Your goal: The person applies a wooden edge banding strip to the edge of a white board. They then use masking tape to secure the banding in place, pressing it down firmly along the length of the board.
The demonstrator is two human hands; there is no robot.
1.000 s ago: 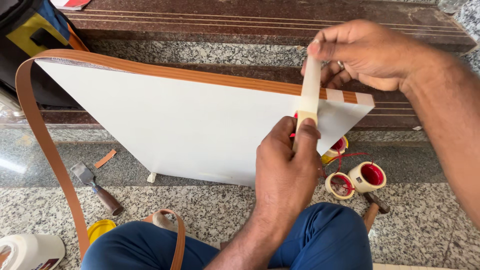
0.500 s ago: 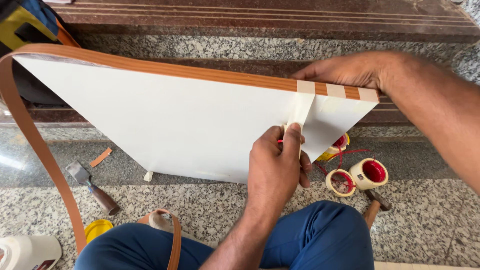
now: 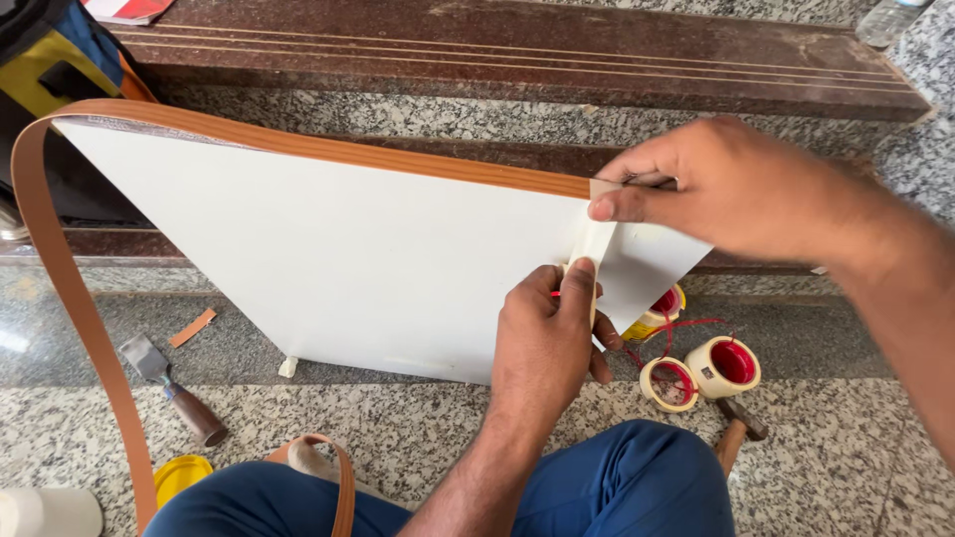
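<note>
A white board (image 3: 328, 249) stands tilted in front of me, with a brown edge band (image 3: 328, 149) along its top edge. A strip of cream masking tape (image 3: 594, 237) runs from the top edge down the board's face. My right hand (image 3: 716, 189) presses the tape's upper end onto the top edge with its fingertips. My left hand (image 3: 547, 338) holds the tape's lower end against the board's face with thumb and forefinger. The roll it comes from is hidden behind my left hand.
The band's loose end (image 3: 70, 298) hangs down at the left. Two tape rolls (image 3: 701, 373) with red cores, a yellow tin (image 3: 652, 318) and a hammer (image 3: 738, 433) lie on the granite floor at the right. A scraper (image 3: 174, 393), a yellow lid (image 3: 181, 475) and stone steps (image 3: 517, 60) lie around.
My right hand has brought the tape's upper end down from the air onto the board's top edge and presses it there. My left hand has stayed on the lower end.
</note>
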